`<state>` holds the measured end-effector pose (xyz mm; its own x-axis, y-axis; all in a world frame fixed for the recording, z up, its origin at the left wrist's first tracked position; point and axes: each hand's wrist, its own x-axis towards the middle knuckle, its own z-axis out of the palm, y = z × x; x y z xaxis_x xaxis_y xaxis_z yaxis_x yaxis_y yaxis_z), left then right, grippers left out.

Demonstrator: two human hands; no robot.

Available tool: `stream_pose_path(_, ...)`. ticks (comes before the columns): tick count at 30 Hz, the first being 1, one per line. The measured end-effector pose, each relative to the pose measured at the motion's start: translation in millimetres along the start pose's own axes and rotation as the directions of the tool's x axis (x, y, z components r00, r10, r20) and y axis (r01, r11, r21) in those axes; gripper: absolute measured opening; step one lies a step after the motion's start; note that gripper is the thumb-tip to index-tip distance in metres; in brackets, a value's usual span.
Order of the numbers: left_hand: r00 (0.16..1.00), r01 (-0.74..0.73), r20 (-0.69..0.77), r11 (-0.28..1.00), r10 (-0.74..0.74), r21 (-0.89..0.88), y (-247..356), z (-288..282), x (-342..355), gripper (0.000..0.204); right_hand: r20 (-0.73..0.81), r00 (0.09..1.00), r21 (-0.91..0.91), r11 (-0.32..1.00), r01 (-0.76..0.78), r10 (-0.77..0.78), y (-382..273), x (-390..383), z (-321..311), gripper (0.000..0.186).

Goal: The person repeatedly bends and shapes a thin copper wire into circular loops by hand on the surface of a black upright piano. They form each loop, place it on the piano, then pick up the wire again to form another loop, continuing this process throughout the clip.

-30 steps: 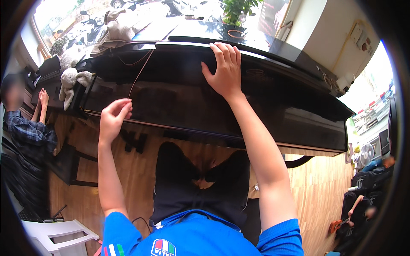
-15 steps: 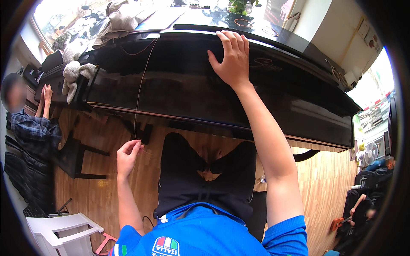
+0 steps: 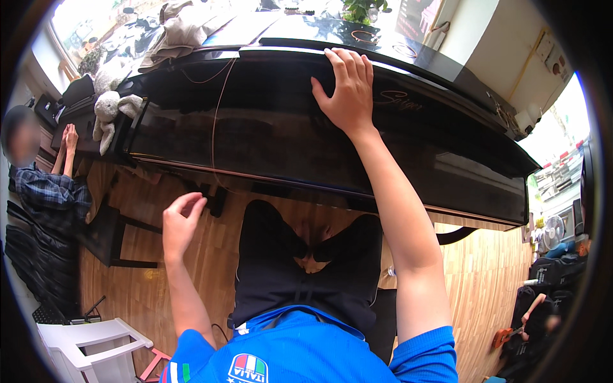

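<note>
My right hand (image 3: 345, 92) is open, fingertips resting on the upper edge of the glossy black piano (image 3: 447, 175), thumb spread on its front panel. A thin pale string (image 3: 216, 115) hangs from that edge down the front in a loose curve. My left hand (image 3: 185, 217) is below the piano's lower edge, left of my legs, with thumb and fingertips pinched; whether any string is between them I cannot make out. A grey plush toy (image 3: 107, 110) sits at the piano's left, beside a dark folded cloth.
A plant (image 3: 361, 9) and cloth (image 3: 179, 29) are on top. A co-worker (image 3: 51, 195) is at the left with both hands raised, near a dark chair (image 3: 115, 246). A white chair (image 3: 83, 348) is lower left. People, one with a small guitar (image 3: 501, 337), and a fan (image 3: 550, 231) are right.
My left hand dropped from the piano's front to below its edge, then moved slightly left and up. The string, earlier running to its fingers, now curves away. My right hand rose slightly in view.
</note>
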<state>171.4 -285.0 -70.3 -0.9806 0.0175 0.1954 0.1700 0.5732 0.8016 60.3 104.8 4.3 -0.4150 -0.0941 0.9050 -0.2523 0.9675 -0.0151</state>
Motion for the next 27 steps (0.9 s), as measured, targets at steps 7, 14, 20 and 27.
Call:
stream_pose_path(7, 0.934, -0.259, -0.237, 0.964, 0.266, 0.062, 66.3, -11.5, 30.7, 0.016, -0.002, 1.000, -0.003, 1.000, -0.008, 0.008, -1.2, -0.5, 0.3, 0.057)
stream_pose_path(14, 0.909, -0.254, -0.300, 0.955, 0.290, 0.154, 102.1, 19.8, 56.3, 0.037, 0.012, 1.000, 0.003, 1.000, -0.004, 0.004, -3.8, 1.5, -3.4, 0.057)
stream_pose_path(20, 0.788, -0.527, -0.302, 0.841, 0.536, 0.118, 129.5, 47.4, 59.1, 0.035, -0.016, 1.000, -0.006, 1.000, 0.000, 0.000, -2.1, 0.5, -2.1, 0.057)
stream_pose_path(27, 0.783, -0.567, -0.078, 0.657, 0.617, -0.497, 181.0, 152.8, 110.1, 0.020, -0.056, 0.998, 0.018, 1.000, -0.002, 0.003, 1.5, -0.2, 3.1, 0.056)
